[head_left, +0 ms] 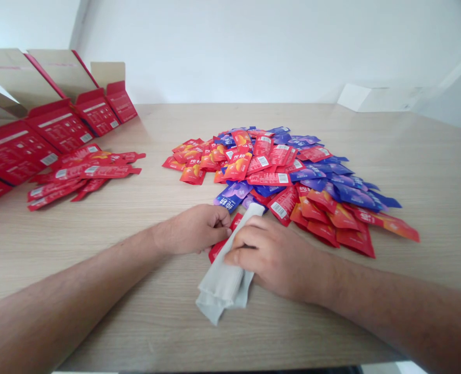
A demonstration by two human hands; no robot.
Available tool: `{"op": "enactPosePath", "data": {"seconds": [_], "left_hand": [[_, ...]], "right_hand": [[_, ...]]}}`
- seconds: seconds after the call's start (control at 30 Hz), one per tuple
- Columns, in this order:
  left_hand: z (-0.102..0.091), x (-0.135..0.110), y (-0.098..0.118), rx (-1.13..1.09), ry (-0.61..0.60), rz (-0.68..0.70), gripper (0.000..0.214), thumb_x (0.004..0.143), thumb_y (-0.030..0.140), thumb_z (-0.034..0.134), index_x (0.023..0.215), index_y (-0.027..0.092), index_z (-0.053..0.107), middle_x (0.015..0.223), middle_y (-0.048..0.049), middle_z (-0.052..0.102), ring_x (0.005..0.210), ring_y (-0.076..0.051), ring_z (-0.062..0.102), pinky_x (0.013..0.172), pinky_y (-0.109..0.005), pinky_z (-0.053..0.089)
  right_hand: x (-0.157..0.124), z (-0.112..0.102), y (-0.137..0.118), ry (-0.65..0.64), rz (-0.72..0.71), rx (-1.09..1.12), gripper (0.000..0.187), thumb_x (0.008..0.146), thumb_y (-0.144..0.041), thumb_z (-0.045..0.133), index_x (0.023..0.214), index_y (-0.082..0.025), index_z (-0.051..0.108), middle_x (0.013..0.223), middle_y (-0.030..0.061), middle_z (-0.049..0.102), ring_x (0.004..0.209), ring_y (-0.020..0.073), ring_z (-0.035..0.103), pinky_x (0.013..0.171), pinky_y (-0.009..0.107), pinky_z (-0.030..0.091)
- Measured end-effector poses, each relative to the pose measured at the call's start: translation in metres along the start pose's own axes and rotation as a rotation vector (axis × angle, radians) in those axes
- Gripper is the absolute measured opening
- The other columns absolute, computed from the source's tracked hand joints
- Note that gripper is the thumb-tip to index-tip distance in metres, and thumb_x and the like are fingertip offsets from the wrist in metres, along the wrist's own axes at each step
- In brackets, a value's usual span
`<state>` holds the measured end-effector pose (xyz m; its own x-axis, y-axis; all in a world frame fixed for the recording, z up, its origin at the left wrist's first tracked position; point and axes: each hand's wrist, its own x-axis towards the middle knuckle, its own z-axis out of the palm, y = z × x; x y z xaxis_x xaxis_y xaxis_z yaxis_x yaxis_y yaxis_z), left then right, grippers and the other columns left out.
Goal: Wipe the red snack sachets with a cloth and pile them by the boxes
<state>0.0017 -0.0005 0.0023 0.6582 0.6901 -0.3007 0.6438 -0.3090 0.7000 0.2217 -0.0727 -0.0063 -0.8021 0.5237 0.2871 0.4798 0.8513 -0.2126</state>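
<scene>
- Gripping white bundle [221,280] at six o'clock with right hand [269,252].
- Pinching red sachet [216,252] at its ten-o'clock side with left hand [199,228].
- Facing sachet pile [259,162] at one o'clock, red boxes [56,128] at ten.

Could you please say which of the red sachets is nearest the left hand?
The flat, glossy red sachet between the left hand and the white, translucent folded packaging; the other red sachets lie farther away.
</scene>
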Motion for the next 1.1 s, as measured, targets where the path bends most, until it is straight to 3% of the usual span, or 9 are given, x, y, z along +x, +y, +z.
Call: {"op": "enactPosePath", "data": {"seconds": [0.07,0.23,0.4,0.6,0.73,0.9,1.1], "left_hand": [[-0.0006,-0.0001,0.0002,0.004,-0.002,0.018,0.005,0.086,0.023,0.055,0.085,0.023,0.06,0.06,0.008,0.058,0.05,-0.009,0.056,0.043,-0.016,0.038],[0.0021,-0.0018,-0.0018,-0.064,-0.042,-0.038,0.006,0.087,0.024,0.053,0.09,0.023,0.059,0.062,0.0078,0.06,0.051,-0.011,0.059,0.045,-0.018,0.043],[0.0011,-0.0012,-0.0032,0.023,-0.013,0.018,0.007,0.085,0.023,0.054,0.086,0.023,0.06,0.063,0.0078,0.059,0.054,-0.01,0.057,0.046,-0.018,0.039],[0.0012,-0.0019,-0.0015,-0.017,-0.038,-0.027,0.006,0.084,0.025,0.053,0.087,0.023,0.059,0.062,0.0073,0.058,0.053,-0.011,0.057,0.046,-0.02,0.039],[0.0007,-0.0013,-0.0017,0.03,-0.011,0.027,0.006,0.083,0.025,0.055,0.085,0.023,0.06,0.064,0.0065,0.059,0.055,-0.011,0.056,0.047,-0.02,0.037],[0.0003,-0.0028,-0.0004,-0.033,-0.033,-0.026,0.005,0.085,0.025,0.054,0.087,0.024,0.058,0.061,0.0076,0.058,0.052,-0.012,0.057,0.045,-0.02,0.039],[-0.0005,-0.0024,0.0011,-0.01,-0.032,0.007,0.005,0.085,0.024,0.055,0.085,0.023,0.06,0.061,0.0076,0.058,0.052,-0.01,0.055,0.046,-0.019,0.038]], "right_hand": [[0.0,0.0007,0.0002,-0.015,-0.03,0.007,0.021,0.102,-0.021,0.057,0.115,-0.021,0.074,0.104,0.0077,0.068,0.104,0.0247,0.056,0.094,0.04,0.049],[-0.0014,0.0008,0.0047,0.029,0.109,-0.001,0.022,0.093,-0.011,0.065,0.112,-0.017,0.073,0.108,0.0092,0.066,0.106,0.0261,0.055,0.095,0.041,0.048],[-0.0008,-0.0003,0.0058,-0.02,0.026,0.011,0.02,0.097,-0.016,0.061,0.113,-0.018,0.074,0.106,0.009,0.067,0.103,0.026,0.055,0.092,0.041,0.049],[-0.0018,0.0008,0.0078,0.052,0.09,0.011,0.022,0.094,-0.013,0.065,0.114,-0.016,0.073,0.108,0.0094,0.066,0.104,0.0258,0.055,0.094,0.042,0.048],[-0.0002,-0.0016,0.0059,-0.02,0.02,0.013,0.021,0.097,-0.015,0.062,0.114,-0.017,0.074,0.107,0.0098,0.067,0.104,0.0258,0.055,0.093,0.042,0.049],[-0.0008,-0.0016,0.0075,0.05,0.104,0.025,0.027,0.091,-0.009,0.066,0.116,-0.016,0.072,0.109,0.0098,0.067,0.104,0.0255,0.056,0.094,0.042,0.048],[-0.0012,-0.0007,0.0095,-0.012,0.012,0.021,0.022,0.096,-0.015,0.063,0.115,-0.017,0.073,0.108,0.0097,0.067,0.104,0.0257,0.056,0.093,0.041,0.049]]}}
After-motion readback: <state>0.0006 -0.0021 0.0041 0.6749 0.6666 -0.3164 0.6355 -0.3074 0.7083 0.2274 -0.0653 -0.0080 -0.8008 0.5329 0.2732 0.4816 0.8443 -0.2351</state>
